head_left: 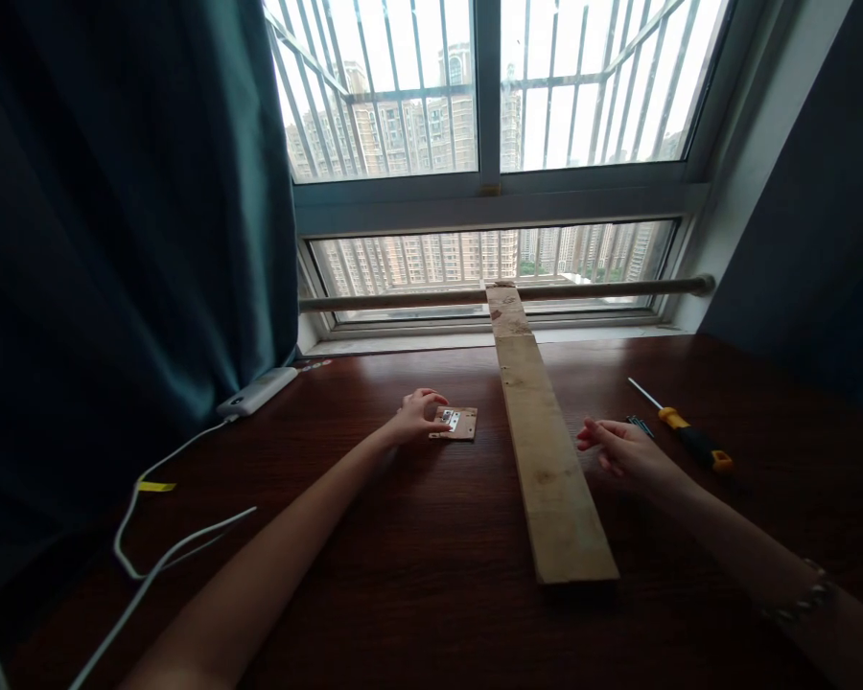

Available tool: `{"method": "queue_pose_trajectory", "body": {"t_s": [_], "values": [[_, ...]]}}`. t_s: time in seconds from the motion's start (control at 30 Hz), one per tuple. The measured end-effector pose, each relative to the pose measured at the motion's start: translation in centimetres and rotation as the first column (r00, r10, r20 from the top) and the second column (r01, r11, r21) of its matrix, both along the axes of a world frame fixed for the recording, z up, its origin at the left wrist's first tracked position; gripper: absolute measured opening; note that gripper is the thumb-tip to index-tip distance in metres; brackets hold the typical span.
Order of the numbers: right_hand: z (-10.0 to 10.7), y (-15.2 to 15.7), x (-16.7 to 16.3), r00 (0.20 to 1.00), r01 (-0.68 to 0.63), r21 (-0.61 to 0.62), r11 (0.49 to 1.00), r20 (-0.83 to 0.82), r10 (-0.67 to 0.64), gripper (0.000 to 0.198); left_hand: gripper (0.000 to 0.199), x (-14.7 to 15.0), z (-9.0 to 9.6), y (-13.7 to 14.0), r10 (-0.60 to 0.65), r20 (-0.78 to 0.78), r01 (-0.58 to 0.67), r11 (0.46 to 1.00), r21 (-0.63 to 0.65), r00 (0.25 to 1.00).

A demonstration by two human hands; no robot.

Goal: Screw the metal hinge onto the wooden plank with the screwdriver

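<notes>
My left hand [418,418] reaches to a small square of thin wood [467,427] lying on the table. Its thumb and fingers curve round the left side of a small silver metal plate with holes [452,419], which rests on that square. A long pale wooden plank [547,450] lies to the right of the square. My right hand [618,447] hovers by the plank's right edge, fingertips pinched together; whatever is between them is too small to make out. Several dark screws [640,425] lie just behind that hand.
Farther right rests a screwdriver [690,437] with a yellow and black handle. The plank's far end meets a rail [604,289] before the window. At left are a white power strip [259,391], its looping cable [126,522] and a dark curtain [151,192].
</notes>
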State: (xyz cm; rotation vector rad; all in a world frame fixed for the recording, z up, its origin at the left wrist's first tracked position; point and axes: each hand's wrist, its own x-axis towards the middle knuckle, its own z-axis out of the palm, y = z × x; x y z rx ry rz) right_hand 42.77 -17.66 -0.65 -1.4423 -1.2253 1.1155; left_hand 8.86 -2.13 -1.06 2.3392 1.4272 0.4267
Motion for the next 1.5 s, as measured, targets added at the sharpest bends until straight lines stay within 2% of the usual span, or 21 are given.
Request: {"method": "queue_pose_trajectory", "body": {"t_s": [0.17, 0.47, 0.57, 0.67, 0.77, 0.97, 1.03, 1.13, 1.23, 1.3, 1.4, 1.5], "values": [[0.3, -0.2, -0.3, 1.0, 0.014, -0.013, 1.0, -0.018, -0.015, 0.054, 0.053, -0.9, 0.1, 1.0, -0.075, 0.021, 0.076, 0.996, -0.047, 0.997], [-0.4, 0.0, -0.1, 1.0, 0.018, -0.044, 0.999, -0.02, -0.019, 0.053, 0.052, -0.6, 0.2, 1.5, -0.171, -0.002, 0.171, 0.983, -0.068, 0.985], [-0.6, 0.1, 0.0, 1.0, 0.022, -0.046, 0.999, -0.017, -0.022, 0.053, 0.048, -0.4, 0.3, 1.7, -0.169, 0.018, 0.17, 0.982, -0.084, 0.985], [-0.6, 0.2, 0.1, 1.0, 0.023, -0.036, 0.999, -0.017, -0.023, 0.054, 0.048, -0.2, 0.5, 1.6, -0.148, 0.094, 0.157, 0.983, -0.097, 0.984], [-0.6, 0.2, 0.0, 0.999, 0.029, -0.041, 0.999, -0.028, -0.031, 0.053, 0.048, -0.1, 0.5, 1.4, -0.183, 0.231, 0.205, 0.976, -0.076, 0.956], [-0.4, 0.0, 0.1, 0.998, 0.045, -0.013, 0.999, -0.047, -0.045, 0.049, 0.044, 0.6, 0.8, 0.1, -0.165, 0.562, 0.288, 0.948, -0.137, 0.81], [0.3, -0.1, 0.0, 0.998, 0.06, 0.044, 0.997, -0.032, -0.058, 0.047, 0.043, 1.1, 1.6, -0.7, -0.15, 0.636, 0.312, 0.938, -0.15, 0.757], [2.5, 0.2, -1.1, 0.999, 0.041, 0.166, 0.985, -0.006, -0.041, 0.042, 0.043, 2.2, 3.6, -1.9, -0.142, 0.718, 0.36, 0.919, -0.159, 0.681], [5.5, 1.5, -4.0, 0.998, -0.036, 0.251, 0.967, -0.039, 0.047, 0.036, 0.045, 3.8, 5.9, -3.0, -0.162, 0.778, 0.436, 0.887, -0.155, 0.607], [7.2, 3.2, -6.3, 0.993, -0.083, 0.254, 0.964, -0.062, 0.101, 0.032, 0.047, 5.0, 7.1, -3.5, -0.195, 0.8, 0.479, 0.868, -0.128, 0.567], [8.6, 6.0, -9.3, 0.983, -0.109, 0.216, 0.97, -0.119, 0.137, 0.026, 0.047, 6.4, 8.1, -3.9, -0.263, 0.788, 0.496, 0.866, -0.062, 0.557], [8.3, 8.1, -10.8, 0.972, -0.102, 0.225, 0.969, -0.185, 0.145, 0.025, 0.042, 7.2, 7.9, -3.9, -0.32, 0.737, 0.425, 0.904, 0.05, 0.595]]}}
